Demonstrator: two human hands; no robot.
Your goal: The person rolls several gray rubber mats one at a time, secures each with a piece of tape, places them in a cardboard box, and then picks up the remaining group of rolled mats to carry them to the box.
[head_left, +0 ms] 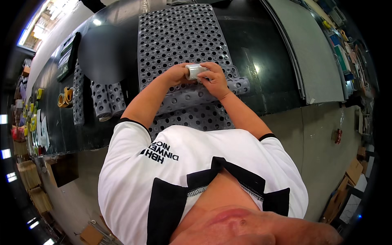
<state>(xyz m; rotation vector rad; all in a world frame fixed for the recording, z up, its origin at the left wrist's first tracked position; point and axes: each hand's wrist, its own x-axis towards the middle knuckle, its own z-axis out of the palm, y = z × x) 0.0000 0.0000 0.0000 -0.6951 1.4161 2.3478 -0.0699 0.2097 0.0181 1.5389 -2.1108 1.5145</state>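
The roll (pixel 194 72) sits between both hands, long axis running across: left hand (pixel 178 75) gripping its left end, right hand (pixel 214 79) pinching its right. Bodyward lies the rolled mat (pixel 188 97), crosswise; beyond, the flat mat (pixel 179 37).

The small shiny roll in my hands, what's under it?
Below the small roll, grey mat shows around your left hand and right hand. The patch directly beneath is covered by the roll and hands, so I can't see it.
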